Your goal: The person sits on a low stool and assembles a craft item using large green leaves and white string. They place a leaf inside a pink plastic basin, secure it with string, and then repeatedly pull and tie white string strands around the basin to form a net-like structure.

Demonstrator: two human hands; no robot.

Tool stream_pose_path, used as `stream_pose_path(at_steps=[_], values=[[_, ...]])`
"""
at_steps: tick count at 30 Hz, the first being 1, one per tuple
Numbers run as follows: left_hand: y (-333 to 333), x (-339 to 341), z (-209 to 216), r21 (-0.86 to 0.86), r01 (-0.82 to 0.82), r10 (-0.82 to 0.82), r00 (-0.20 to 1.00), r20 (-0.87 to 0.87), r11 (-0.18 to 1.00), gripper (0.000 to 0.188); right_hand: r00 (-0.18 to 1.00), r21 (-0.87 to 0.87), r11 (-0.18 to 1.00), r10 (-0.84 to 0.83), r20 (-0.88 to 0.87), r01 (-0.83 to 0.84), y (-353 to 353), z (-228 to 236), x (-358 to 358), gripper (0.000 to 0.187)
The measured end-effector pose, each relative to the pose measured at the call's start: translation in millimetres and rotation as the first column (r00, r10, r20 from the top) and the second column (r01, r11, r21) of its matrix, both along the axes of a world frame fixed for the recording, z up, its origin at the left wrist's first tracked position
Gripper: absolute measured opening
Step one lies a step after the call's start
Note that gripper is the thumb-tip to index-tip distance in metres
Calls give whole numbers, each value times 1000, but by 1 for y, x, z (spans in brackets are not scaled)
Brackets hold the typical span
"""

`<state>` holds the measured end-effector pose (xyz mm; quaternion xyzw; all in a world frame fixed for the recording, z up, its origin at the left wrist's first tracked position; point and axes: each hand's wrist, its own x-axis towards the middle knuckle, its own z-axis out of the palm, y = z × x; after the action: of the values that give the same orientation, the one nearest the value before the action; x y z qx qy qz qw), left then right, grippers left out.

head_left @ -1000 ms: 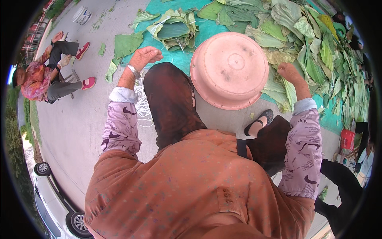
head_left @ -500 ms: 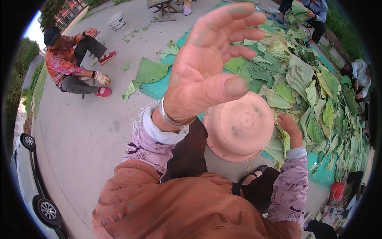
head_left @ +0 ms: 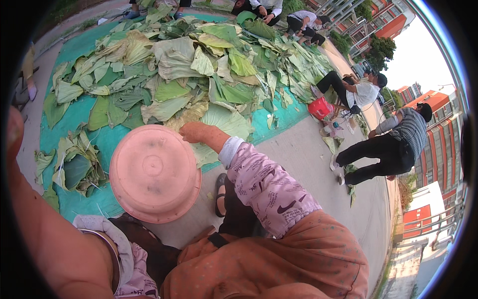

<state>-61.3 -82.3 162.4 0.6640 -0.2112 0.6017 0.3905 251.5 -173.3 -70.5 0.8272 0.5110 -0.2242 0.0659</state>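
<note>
An upturned pink plastic basin stands in front of me, its round base facing up. Just past its right rim is my right hand, fingers curled inward beside the large wilted leaves; whether it grips a leaf is hidden. My left hand looms large and very near at the left edge. Its fingers are mostly cut off or lost in the dark rim, and a bracelet circles the wrist. Beside the basin on the left lies a bunch of curled leaves.
A green sheet lies under the leaf heap. Several people sit around its far side. To the right, a person in a striped top bends over, and a seated person in white is near a red bag.
My view has swung to the right, so the basin appears farther left. My left hand, formerly raised before me with spread fingers, now fills the left edge. My right hand stays beside the basin.
</note>
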Motion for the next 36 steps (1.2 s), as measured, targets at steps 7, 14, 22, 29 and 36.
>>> stream_pose_path(at_steps=[7, 14, 22, 29, 36], values=[[8, 8, -17, 34, 39, -38, 999, -23, 999, 81, 1000, -41, 999, -23, -6, 23, -3, -11, -2, 25], [15, 13, -31, 33, 43, -42, 998, -46, 999, 77, 1000, -29, 999, -18, -11, 17, -8, -19, 4, 25], [19, 16, -40, 57, 51, -46, 995, -85, 997, 73, 996, -17, 998, -63, -66, 61, -11, 2, -8, 26], [13, 15, -41, 62, 61, -55, 994, -96, 996, 70, 996, 27, 997, -75, -47, 76, -15, -16, -1, 24], [-1, 10, -34, 69, 68, -63, 995, -74, 995, 66, 997, 6, 997, -82, -14, 82, -15, -14, 4, 25]])
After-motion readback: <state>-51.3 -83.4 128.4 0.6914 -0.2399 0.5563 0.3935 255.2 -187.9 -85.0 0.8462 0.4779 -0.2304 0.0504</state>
